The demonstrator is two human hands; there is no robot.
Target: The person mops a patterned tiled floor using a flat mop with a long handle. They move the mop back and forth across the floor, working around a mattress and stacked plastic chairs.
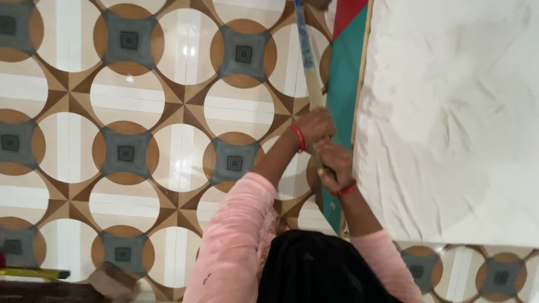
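My left hand [316, 126] and my right hand [335, 163] both grip a long stick [312, 78], the left just above the right. The stick is pale wood with a blue wrapped part [304, 33] higher up, and it runs up out of the frame. Each wrist wears a red bangle, and both arms are in pink sleeves. The hands are at the edge of a white sheet [449, 123], over a green and red panel [342, 84] beside it. The stick's lower end is hidden behind my hands.
A glossy tiled floor [140, 112] with brown circles and grey squares fills the left side. The creased white sheet covers the right side. A yellow object [28, 273] lies at the bottom left beside a dark strip. Dark hair [325, 269] fills the bottom centre.
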